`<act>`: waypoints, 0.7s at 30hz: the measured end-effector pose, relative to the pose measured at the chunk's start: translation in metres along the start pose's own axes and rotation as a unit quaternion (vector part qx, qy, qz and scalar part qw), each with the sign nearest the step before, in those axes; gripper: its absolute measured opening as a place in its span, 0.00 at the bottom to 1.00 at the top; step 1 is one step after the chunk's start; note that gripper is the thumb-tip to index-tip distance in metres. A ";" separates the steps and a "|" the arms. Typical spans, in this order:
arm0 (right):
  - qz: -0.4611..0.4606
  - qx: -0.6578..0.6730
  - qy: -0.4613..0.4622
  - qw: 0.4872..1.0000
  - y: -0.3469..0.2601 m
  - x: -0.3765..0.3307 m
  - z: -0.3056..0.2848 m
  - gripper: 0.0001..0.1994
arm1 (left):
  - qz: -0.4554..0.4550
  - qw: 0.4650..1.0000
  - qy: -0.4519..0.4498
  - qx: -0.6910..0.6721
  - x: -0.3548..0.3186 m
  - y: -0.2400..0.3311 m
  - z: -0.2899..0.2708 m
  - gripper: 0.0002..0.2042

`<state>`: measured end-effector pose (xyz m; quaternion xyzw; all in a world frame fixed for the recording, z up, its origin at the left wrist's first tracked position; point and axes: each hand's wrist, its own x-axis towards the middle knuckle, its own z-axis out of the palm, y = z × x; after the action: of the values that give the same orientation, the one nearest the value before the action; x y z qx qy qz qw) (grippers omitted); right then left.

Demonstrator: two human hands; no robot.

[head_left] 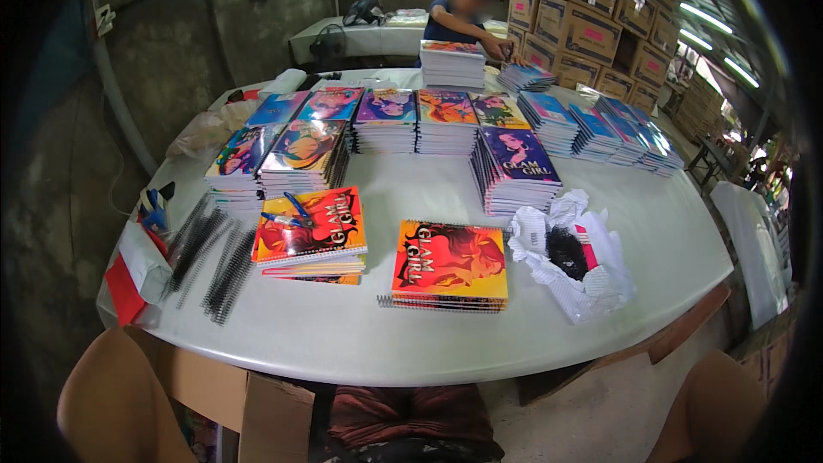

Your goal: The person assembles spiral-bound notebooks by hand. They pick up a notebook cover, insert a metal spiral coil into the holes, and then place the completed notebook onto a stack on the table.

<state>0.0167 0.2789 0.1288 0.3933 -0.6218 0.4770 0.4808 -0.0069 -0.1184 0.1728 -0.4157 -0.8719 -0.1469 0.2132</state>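
Neither of my hands shows; only a rounded part of my left arm [111, 399] and of my right arm [711, 407] appears at the lower corners. Nearest to me on the white table [360, 334] lies an orange-red spiral notebook [450, 261] on a thin pile. Left of it sits a short stack of the same notebooks [310, 236] with a blue-handled tool [294, 210] on top. Black spiral binding coils [210, 261] lie in rows at the left edge.
Rows of colourful notebook stacks [403, 120] fill the far half; a purple stack [517, 167] is closer. A white bag [574, 261] holds small black pieces. Another person [467, 13] handles notebooks at the back beside cardboard boxes [591, 17]. A cardboard box [274, 416] sits under the table.
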 end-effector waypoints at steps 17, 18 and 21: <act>0.028 0.012 -0.009 1.000 0.005 -0.004 0.006 0.31 | -0.018 1.000 -0.015 -0.016 -0.002 -0.001 -0.003 0.18; 0.027 0.013 -0.008 0.999 0.007 -0.004 0.007 0.32 | -0.017 1.000 -0.011 -0.015 -0.001 -0.001 -0.006 0.19; 0.030 0.024 -0.008 0.999 0.006 -0.006 0.008 0.32 | -0.019 0.999 0.004 -0.026 0.006 0.000 -0.009 0.19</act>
<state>0.0103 0.2729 0.1208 0.3898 -0.6257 0.5024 0.4519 -0.0081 -0.1187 0.1840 -0.4036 -0.8748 -0.1753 0.2027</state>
